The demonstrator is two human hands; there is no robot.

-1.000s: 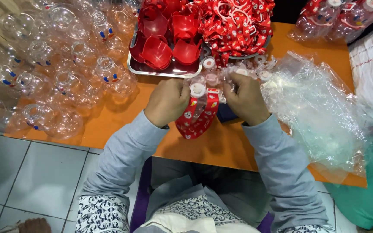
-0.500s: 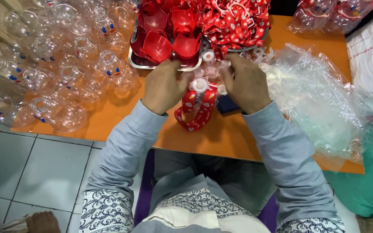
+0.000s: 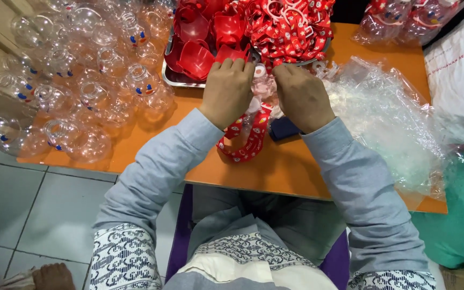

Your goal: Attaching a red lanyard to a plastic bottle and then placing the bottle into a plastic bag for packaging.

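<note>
Working close together over the orange table, both hands sit knuckles-up, so most of what they pinch is hidden beneath them. The left hand has its fingers curled down onto a small clear bottle with a pale cap, of which only a sliver shows between the two hands. The right hand is closed the same way on the other side of that bottle; its fingertips are out of sight, so I cannot tell whether it grips the bottle or the strap. A red patterned lanyard hangs out from under the hands and loops toward the near edge of the table. Just right of the loop lies a dark blue flat thing, half covered by the right wrist and hard to identify.

Beyond the hands, a metal tray holds red plastic cups and a heap of more red lanyards, cut off at the top edge. A pile of clear empty bottles fills the far left. Crumpled clear plastic bags spread on the right.
</note>
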